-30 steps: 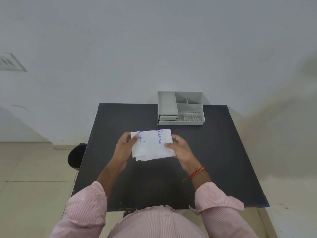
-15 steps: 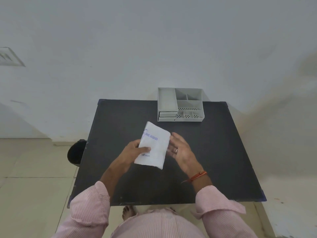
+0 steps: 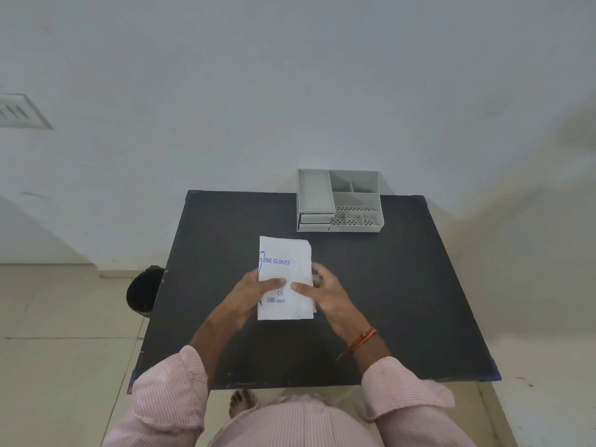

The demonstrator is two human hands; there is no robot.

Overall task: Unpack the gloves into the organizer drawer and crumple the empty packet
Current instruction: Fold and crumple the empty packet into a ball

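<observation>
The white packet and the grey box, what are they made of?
The packet looks like thin, soft plastic film or paper: matte white, creased, printed in blue. The grey organizer looks like hard matte plastic: thin straight walls and neat rows of little holes.

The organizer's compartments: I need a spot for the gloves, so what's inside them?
Every open compartment of the organizer looks empty. Its two small drawers are shut, so their contents are hidden.

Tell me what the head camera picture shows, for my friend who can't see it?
Two hands, left hand and right hand, hold a white glove packet printed "GLOVES" and "100 PIECES" upright over a black table. A grey organizer sits at the table's far edge, and a dark bin stands on the floor.
</observation>
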